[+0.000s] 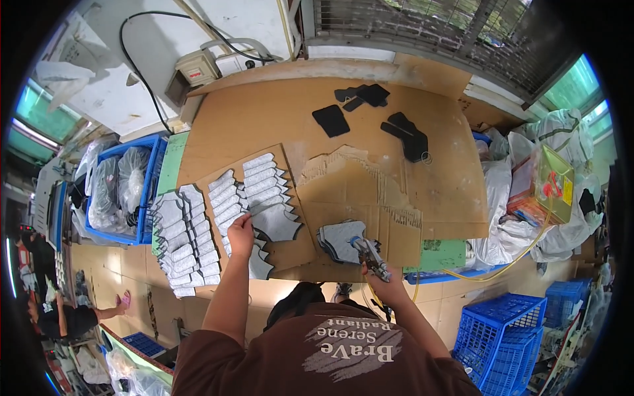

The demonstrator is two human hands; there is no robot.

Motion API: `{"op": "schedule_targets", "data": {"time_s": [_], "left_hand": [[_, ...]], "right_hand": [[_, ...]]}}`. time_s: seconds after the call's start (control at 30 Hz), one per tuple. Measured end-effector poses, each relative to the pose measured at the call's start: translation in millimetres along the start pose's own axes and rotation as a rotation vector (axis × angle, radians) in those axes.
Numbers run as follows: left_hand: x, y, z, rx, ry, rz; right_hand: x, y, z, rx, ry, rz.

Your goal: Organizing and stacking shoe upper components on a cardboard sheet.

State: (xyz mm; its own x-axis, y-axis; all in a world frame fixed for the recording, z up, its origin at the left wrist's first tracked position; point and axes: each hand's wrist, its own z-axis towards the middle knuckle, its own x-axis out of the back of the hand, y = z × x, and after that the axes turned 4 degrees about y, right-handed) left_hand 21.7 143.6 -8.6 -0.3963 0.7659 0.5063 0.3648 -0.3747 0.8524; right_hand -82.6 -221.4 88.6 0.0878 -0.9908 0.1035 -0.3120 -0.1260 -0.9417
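Your right hand (388, 285) grasps a spray gun (372, 257); whether your left hand (241, 232) grips anything, I can't tell. Brushing the overlapping grey pieces (277, 223) could skew them.

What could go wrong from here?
Left hand is amid overlapping grey pieces: a brush could shift the rows.
Right hand has the gun-shaped tool over a grey stack near the edge of the table: a bump might topple it.
Yellow hose hangs loosely: it could snag.
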Motion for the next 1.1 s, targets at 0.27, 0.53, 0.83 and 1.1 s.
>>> {"op": "schedule_targets", "data": {"time_s": [0.27,0.53,0.83,1.1], "left_hand": [[-47,48,-52,-0.468,-0.349,0.042],[-75,86,-87,-0.707,-0.426,0.125],[-78,80,-106,-0.487,-0.381,-0.047],[-81,76,-104,-0.409,-0.390,-0.115]], "right_hand": [[-13,5,7,0.000,-0.076,-0.038],[-18,-2,10,-0.062,-0.043,0.030],[-21,4,9,-0.062,-0.079,0.026],[-21,6,11,-0.072,-0.089,0.030]]}}
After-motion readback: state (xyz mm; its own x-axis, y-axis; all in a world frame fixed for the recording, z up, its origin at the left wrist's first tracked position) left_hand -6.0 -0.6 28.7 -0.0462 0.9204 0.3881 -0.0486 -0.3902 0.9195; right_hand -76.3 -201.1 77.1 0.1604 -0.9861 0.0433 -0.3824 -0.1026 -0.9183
